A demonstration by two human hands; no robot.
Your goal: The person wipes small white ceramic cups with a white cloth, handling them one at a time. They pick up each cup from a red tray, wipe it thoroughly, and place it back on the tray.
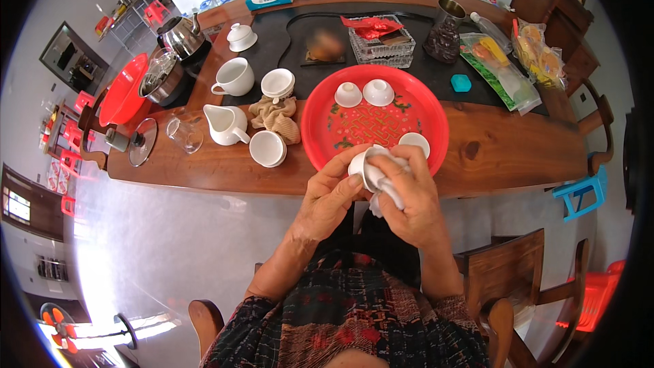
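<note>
My left hand (332,191) grips a small white teacup (357,167) by its side, over the near edge of a round red tray (436,119). In my right hand (413,197) is a crumpled white cloth (387,187), its fingers pressing the cloth into the cup's mouth. Two white cups stand upside down on the tray: one cup (348,95) at left, another cup (379,93) beside it. A third white cup (415,143) rests near my right fingers, partly hidden. Left of the tray lie stacked white cups (268,148) and a brown cloth (276,117).
A white pitcher (225,125), a large white cup (234,76), a glass (184,135) and a glass lid (143,142) stand at left. Behind the tray sits a glass box (383,48) with red packets. A teal box (461,82) and food bags (501,71) lie at right.
</note>
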